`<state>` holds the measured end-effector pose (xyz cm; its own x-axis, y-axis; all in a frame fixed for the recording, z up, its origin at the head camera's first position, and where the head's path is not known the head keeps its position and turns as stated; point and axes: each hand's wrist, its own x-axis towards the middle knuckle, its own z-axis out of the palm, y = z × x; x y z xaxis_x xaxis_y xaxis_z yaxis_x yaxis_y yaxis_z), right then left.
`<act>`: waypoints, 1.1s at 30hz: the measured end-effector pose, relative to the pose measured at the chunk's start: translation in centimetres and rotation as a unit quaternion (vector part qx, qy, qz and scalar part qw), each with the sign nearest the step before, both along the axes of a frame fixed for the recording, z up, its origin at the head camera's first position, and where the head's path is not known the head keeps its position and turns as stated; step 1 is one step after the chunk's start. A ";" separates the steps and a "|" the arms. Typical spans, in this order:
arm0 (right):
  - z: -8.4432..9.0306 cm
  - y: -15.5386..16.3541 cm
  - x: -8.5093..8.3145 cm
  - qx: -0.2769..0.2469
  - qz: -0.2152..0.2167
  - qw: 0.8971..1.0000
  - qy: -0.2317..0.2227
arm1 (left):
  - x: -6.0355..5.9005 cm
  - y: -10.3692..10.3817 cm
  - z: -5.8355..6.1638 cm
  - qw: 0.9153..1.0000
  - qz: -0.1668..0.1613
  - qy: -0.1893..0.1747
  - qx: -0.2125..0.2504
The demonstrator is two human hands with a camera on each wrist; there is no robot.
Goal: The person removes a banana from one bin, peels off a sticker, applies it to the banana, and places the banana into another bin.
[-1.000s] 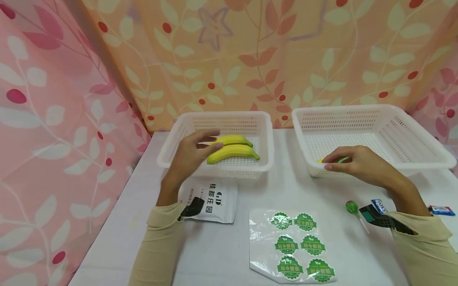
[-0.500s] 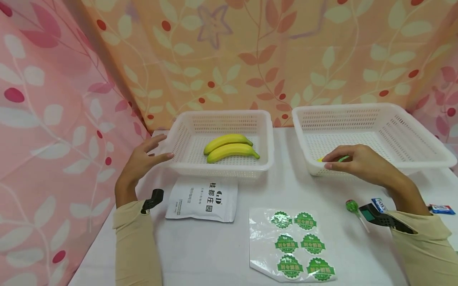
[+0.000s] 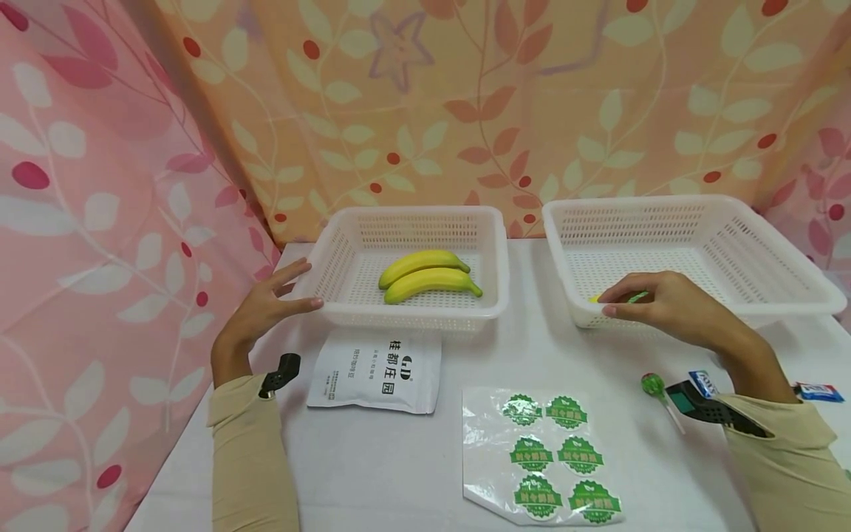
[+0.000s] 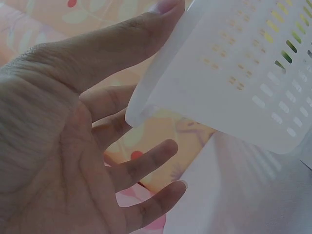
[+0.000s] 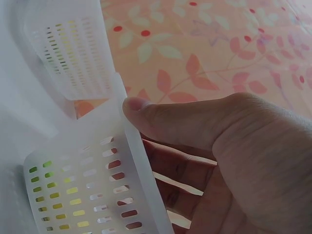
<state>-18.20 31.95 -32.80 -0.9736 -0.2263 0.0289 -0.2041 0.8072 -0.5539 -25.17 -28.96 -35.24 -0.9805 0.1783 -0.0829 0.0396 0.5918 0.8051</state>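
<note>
The left hand [image 3: 266,310] sits at the near left corner of the smaller white perforated plastic basket [image 3: 495,244], fingers spread and nearly straight, thumb tip against the smooth rounded rim; the left wrist view shows that thumb [image 4: 122,41] lying along the edge while the other fingers fan loosely beneath, gripping nothing. Inside that basket lie two smooth yellow bananas [image 3: 428,275], curved side by side and touching, green at their tips. Over on the other side, the right hand [image 3: 665,303] rests on the near wall of the larger white perforated plastic basket [image 3: 784,295], thumb [image 5: 161,114] pressed over the rim and fingers curled down the inner face, pinching the slotted wall; something small, yellow and green shows just at its fingertips, too hidden to name. Both baskets stand apart on the matte white tabletop [image 3: 399,473]. Just in front of the banana basket lies a flat white pouch with black print [image 3: 379,373]. Nearer the person is a glossy clear sheet of six round green scalloped stickers [image 3: 552,458], and to the right a green ball lollipop on a white stick [image 3: 658,391].
</note>
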 end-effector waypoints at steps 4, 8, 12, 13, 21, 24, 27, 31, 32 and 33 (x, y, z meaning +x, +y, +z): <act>0.0 0.0 0.0 0.000 0.002 1.000 0.001 | 0.0 0.0 -0.1 1.000 0.001 -0.002 0.006; 0.1 -0.2 0.0 -0.007 0.013 1.000 0.011 | 0.1 0.0 -0.1 1.000 0.004 -0.004 0.008; 0.7 -1.3 -0.3 -0.025 0.026 0.999 0.030 | 0.2 0.0 -0.1 1.000 0.006 -0.007 0.010; 0.9 -1.8 -0.5 -0.029 0.030 0.999 0.034 | 0.2 -0.1 -0.1 1.000 0.007 -0.007 0.011; 2.4 -6.8 -2.1 -0.049 0.066 0.995 0.055 | 0.3 -0.1 -0.2 1.000 0.006 -0.008 0.008; 2.9 -8.7 -3.0 -0.054 0.081 0.994 0.051 | 0.3 -0.1 -0.2 1.000 0.003 -0.005 0.010; 3.4 -10.6 -4.0 -0.059 0.088 0.994 0.040 | 0.3 0.0 -0.1 1.000 0.001 -0.001 0.012; 3.7 -12.9 -5.8 -0.065 0.108 0.992 0.022 | 0.3 0.1 -0.1 1.000 0.001 0.001 0.012; 3.8 -13.5 -6.3 -0.068 0.113 0.991 0.017 | 0.3 0.0 -0.1 1.000 0.002 0.001 0.014; 3.8 -14.0 -6.8 -0.071 0.121 0.990 0.011 | 0.3 0.0 -0.1 1.000 0.001 0.002 0.015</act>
<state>-24.96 17.94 -28.95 -0.8904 -0.4446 0.0970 -0.3944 0.6477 -0.6518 -24.90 -28.92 -35.34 -0.9813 0.1778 -0.0738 0.0410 0.5676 0.8223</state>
